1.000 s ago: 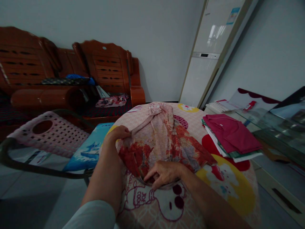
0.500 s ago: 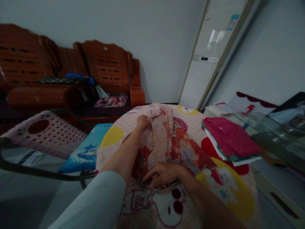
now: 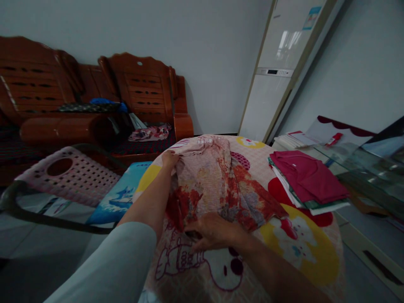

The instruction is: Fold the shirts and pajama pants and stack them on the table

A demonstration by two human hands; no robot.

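Note:
A pink and red patterned garment (image 3: 217,181) lies spread on a round table covered by a cartoon-print cloth (image 3: 303,248). My left hand (image 3: 170,159) reaches to the garment's far left side and pinches its edge. My right hand (image 3: 213,230) rests on the garment's near hem, fingers curled and gripping the fabric against the table.
A stack of folded clothes with a magenta shirt (image 3: 307,174) on top sits at the table's right. A pink perforated stool (image 3: 67,174) and a blue cushion (image 3: 118,195) stand at left. Wooden sofas (image 3: 139,90) line the back wall. A tall white cabinet (image 3: 279,67) stands at right.
My left hand went from the garment's near left edge up to its far top, then drew the fabric out to the left, widening it. My right hand stayed on the near hem.

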